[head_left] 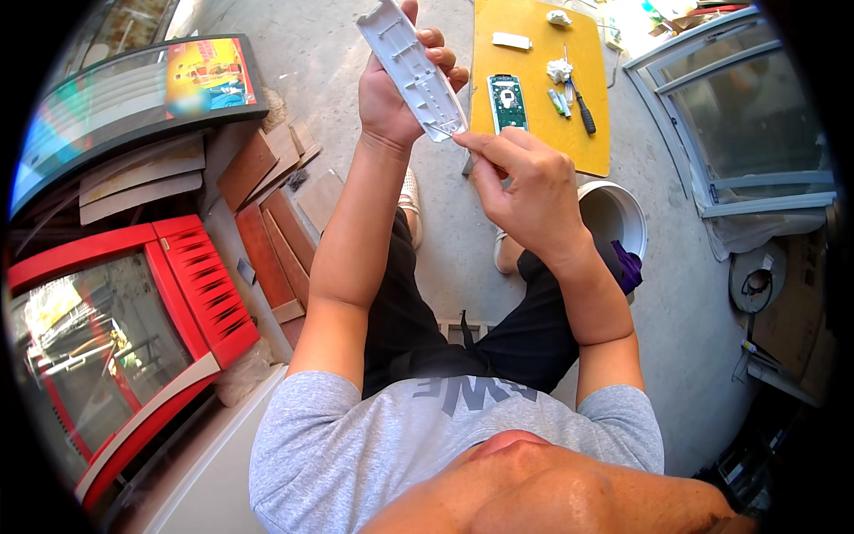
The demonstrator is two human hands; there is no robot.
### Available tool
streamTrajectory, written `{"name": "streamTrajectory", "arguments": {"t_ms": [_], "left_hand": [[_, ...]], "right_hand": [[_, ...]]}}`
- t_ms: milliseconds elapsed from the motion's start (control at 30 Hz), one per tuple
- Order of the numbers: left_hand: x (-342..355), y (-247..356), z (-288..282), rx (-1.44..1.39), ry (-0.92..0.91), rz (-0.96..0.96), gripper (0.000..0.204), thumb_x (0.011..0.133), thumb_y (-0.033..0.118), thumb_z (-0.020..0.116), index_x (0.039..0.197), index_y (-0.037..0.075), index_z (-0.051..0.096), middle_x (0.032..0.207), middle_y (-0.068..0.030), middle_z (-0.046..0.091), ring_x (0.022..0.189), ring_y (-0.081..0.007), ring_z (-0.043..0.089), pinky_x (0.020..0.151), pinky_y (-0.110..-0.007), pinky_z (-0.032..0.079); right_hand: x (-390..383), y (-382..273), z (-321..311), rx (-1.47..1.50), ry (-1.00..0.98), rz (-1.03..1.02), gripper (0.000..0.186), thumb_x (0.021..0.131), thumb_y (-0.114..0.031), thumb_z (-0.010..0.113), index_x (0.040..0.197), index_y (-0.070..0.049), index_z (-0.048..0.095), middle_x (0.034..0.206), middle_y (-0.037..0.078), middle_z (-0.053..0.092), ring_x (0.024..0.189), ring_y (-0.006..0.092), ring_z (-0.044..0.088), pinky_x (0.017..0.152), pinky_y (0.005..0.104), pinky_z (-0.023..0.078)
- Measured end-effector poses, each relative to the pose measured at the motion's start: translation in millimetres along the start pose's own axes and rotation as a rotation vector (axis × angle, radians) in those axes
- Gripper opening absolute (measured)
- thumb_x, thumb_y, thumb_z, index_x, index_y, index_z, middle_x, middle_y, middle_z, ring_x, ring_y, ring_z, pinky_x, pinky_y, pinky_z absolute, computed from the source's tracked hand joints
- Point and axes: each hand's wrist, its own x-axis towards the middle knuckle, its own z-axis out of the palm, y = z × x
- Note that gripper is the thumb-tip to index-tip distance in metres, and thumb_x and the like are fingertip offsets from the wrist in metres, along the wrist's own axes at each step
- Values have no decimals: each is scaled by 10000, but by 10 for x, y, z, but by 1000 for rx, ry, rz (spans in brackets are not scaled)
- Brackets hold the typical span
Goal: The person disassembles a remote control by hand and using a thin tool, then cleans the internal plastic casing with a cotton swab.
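Note:
My left hand (391, 102) is wrapped round a white plastic remote-control shell half (414, 76), its ribbed inner side facing up. At the shell's lower end, thumb and forefinger of my right hand (529, 187) are pinched together against the edge; anything between them is too small to make out. Just beyond the right hand, a green circuit board (508, 104) lies on a yellow table (543, 147). A screwdriver (583, 109) with a dark handle, small batteries (559, 103), crumpled white tissue (559, 70) and a small white cover (511, 40) are also on it.
A white bucket (636, 209) stands by my right knee with a purple cloth (627, 267) at its rim. Wooden boards (276, 258) and a red-framed glass cabinet (200, 285) are on the left. A framed window panel (738, 107) leans at the right.

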Motion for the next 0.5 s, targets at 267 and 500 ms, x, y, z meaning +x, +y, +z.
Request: {"name": "streamTrajectory", "arguments": {"t_ms": [267, 500], "left_hand": [[3, 0, -3, -10, 10, 1, 444, 1084, 339, 360, 1476, 247, 546, 1104, -117, 654, 960, -270, 656, 907, -546, 454], [18, 83, -2, 15, -50, -54, 444, 1100, 366, 319, 1490, 253, 498, 1076, -52, 640, 948, -198, 633, 852, -430, 438]], "right_hand": [[-21, 10, 71, 24, 4, -14, 233, 829, -66, 695, 1039, -133, 771, 719, 77, 611, 596, 264, 628, 543, 373, 501], [-57, -35, 195, -46, 39, -92, 251, 846, -12, 680, 1066, -99, 764, 737, 69, 612, 618, 241, 623, 547, 344, 498]]}}
